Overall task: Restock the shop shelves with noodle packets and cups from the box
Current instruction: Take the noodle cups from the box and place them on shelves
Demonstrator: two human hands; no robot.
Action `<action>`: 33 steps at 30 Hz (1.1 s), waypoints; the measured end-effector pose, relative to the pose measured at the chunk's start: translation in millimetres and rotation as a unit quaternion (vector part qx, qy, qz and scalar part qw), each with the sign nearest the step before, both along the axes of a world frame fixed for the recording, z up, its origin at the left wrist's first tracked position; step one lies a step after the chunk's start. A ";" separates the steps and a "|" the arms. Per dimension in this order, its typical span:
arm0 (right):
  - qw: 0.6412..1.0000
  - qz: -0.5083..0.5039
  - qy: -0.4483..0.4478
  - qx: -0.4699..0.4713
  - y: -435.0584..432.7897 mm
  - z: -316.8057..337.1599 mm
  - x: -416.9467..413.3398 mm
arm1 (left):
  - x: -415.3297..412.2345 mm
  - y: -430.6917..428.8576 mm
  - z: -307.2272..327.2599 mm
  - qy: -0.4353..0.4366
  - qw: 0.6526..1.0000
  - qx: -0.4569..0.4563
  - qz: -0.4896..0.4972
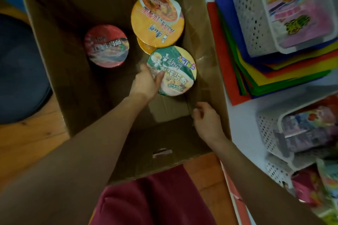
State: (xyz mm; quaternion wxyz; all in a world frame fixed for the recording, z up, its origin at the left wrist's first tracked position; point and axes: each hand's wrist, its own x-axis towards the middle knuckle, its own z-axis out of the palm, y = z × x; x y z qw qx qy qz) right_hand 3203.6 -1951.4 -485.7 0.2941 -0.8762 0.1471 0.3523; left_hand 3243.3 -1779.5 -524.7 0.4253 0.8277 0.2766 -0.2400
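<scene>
With the left hand [146,83] clasping the green-lidded noodle cup [175,71] inside the cardboard box [73,64], lift straight up, letting the right hand [206,120], its grip unclear, steady the box's wall.

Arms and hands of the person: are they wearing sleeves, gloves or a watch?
No. Both forearms are bare down to the left hand and right hand: no sleeves, gloves, watch or rings show. The only clothing in view is dark red fabric at the bottom.
</scene>
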 end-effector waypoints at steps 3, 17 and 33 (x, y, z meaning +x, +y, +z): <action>1.000 -0.003 0.009 0.005 2.0 -7.7 0.5 | -2.1 1.5 -2.4 -0.022 0.999 -0.027 0.027; 0.994 -0.103 0.023 -0.024 61.3 -71.4 20.5 | -48.7 83.4 50.7 -0.043 0.984 0.116 0.127; 0.888 -0.442 0.039 0.120 74.9 -101.0 23.2 | -43.8 99.4 64.2 -0.082 0.975 0.113 0.173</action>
